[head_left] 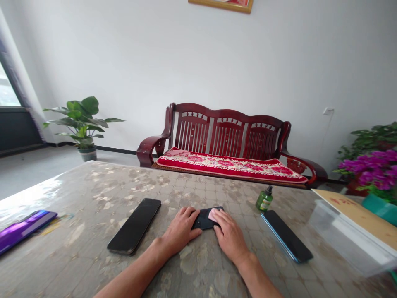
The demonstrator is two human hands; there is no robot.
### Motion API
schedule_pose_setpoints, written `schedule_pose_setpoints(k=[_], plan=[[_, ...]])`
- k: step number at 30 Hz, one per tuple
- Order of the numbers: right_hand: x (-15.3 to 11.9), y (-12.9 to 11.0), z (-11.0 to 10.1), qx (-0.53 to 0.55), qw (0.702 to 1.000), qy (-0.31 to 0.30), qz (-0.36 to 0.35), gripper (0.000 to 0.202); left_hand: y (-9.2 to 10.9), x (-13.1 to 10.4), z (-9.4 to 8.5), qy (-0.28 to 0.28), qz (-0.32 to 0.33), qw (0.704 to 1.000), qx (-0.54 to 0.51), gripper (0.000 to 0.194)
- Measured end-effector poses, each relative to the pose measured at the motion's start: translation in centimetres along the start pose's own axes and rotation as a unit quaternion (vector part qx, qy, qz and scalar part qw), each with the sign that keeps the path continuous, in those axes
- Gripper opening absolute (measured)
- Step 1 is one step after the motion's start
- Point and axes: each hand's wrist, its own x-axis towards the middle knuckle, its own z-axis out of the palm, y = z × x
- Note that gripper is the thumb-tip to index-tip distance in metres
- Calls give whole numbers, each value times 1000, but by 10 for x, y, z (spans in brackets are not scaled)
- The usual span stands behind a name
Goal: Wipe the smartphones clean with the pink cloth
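Observation:
A dark phone (204,219) lies on the patterned tablecloth (186,186) between my hands. My left hand (184,227) grips its left end, thumb at the near edge and fingers at the far edge. My right hand (228,231) presses a small pink cloth (212,214) onto the right part of the phone, fingers together over it. Left of my hands lies a black phone (135,225); to the right is another dark phone with a blue edge (287,236). A green spray bottle (264,199) stands upright just behind that one.
A purple phone (26,227) is at the table's left edge. At the right stands a clear plastic box (344,236) with a tan board (356,211) on top, near purple flowers (375,169). Beyond the table are a wooden bench (228,132) and a potted plant (83,120).

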Motion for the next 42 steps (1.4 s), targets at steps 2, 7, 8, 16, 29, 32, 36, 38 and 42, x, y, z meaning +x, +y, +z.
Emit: schedule_pose_setpoints(k=[2,7,8,16,29,32,36,38,42], plan=[[0,0,0,-2,1000,0,-1,55,0,0,0,0,-1,1000,2,51],[0,0,1,-12,1000,-5,-1,55,2,0,-2,-6,-6,1000,4,53],[0,-1,0,-16,1000,-7,1,55,3,0,-3,-7,-7,1000,4,52],[0,-12,-10,-15,999,-44,-22,43,4,0,-5,-13,-8,1000,-3,51],[2,-11,1,-73,997,-17,31,47,4,0,-7,-2,2,1000,-26,47],[1,-13,-3,-56,998,-36,-6,46,4,0,-6,0,5,1000,-28,47],[3,-14,-3,-60,997,-43,3,45,1,0,-4,5,9,1000,-28,46],[5,-12,0,-78,996,-34,31,45,0,0,-3,5,12,1000,-27,48],[6,-7,6,-110,992,-5,70,47,-2,0,-2,6,13,1000,-23,50]])
